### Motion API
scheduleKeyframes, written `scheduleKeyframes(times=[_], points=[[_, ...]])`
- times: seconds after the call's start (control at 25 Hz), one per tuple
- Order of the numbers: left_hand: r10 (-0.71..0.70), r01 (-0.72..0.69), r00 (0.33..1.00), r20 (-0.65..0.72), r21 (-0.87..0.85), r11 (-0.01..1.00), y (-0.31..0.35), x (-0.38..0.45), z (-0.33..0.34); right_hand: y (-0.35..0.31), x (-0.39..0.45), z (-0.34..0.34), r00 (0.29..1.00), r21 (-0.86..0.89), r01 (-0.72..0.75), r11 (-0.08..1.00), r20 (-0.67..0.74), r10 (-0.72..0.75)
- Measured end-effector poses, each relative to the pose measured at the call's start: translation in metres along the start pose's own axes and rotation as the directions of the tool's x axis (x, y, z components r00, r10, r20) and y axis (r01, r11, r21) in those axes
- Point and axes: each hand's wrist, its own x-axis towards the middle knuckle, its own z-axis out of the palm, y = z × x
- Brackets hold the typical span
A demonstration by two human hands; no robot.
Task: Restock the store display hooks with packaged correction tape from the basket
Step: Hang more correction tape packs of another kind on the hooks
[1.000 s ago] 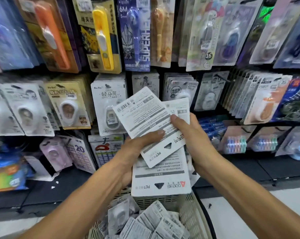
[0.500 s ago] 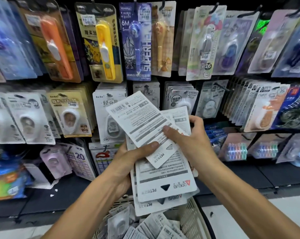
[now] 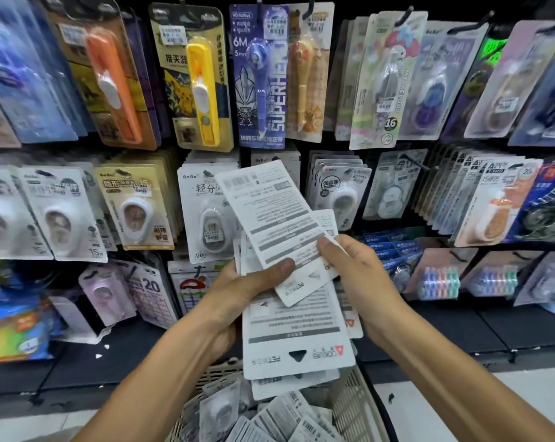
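Left hand (image 3: pixel 238 293) wrapped around a fanned stack of correction tape packs (image 3: pixel 297 330), thumb pressed across the white printed backs, fingers curled behind. Right hand (image 3: pixel 362 282) pinching the top pack (image 3: pixel 270 218) at its lower right edge, thumb on the printed face, remaining fingers hidden behind the cards. Top pack tilted up and to the left, back side showing a barcode and grey text bars, overlapping the BoBo-branded pack (image 3: pixel 207 215) hanging on the display. Stack held above the beige plastic basket (image 3: pixel 357 406), lowest cards dipping just inside its rim. More packs (image 3: pixel 270 419) heaped loose in the basket, some face up with the clear blister showing, some face down. Behind the stack, rows of display hooks (image 3: pixel 405 12) loaded with carded stationery: a yellow pen-shaped tape (image 3: pixel 203 90) and a blue "SUPERHERO" card (image 3: pixel 263 74) above the stack, and rolls in pastel colours (image 3: pixel 439 282) on the dark shelf to the right of it.
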Motion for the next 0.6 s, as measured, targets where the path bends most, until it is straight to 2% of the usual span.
scheduleKeyframes(times=[0.16,0.28,0.36,0.44,0.6], points=[[-0.035,0.033,0.999,0.019,0.081,0.996,0.005,0.002,-0.006,-0.003,0.002,-0.004,0.992,0.132,-0.092,0.987,-0.078,0.103],[-0.051,0.047,0.997,0.061,0.062,0.997,0.008,0.001,-0.01,-0.007,-0.001,-0.002,0.981,0.251,-0.179,0.951,-0.025,0.192],[-0.04,0.029,0.996,0.084,0.122,0.992,0.009,-0.001,-0.009,-0.007,-0.004,-0.002,0.979,0.298,-0.198,0.934,0.009,0.205],[-0.053,0.047,0.998,0.029,0.167,0.985,0.007,0.0,-0.008,-0.006,-0.006,-0.002,0.983,0.263,-0.185,0.947,0.048,0.179],[-0.075,0.087,0.991,-0.109,0.102,0.991,0.0,0.004,-0.003,-0.016,-0.004,-0.009,0.975,0.049,-0.167,0.985,0.157,0.157]])
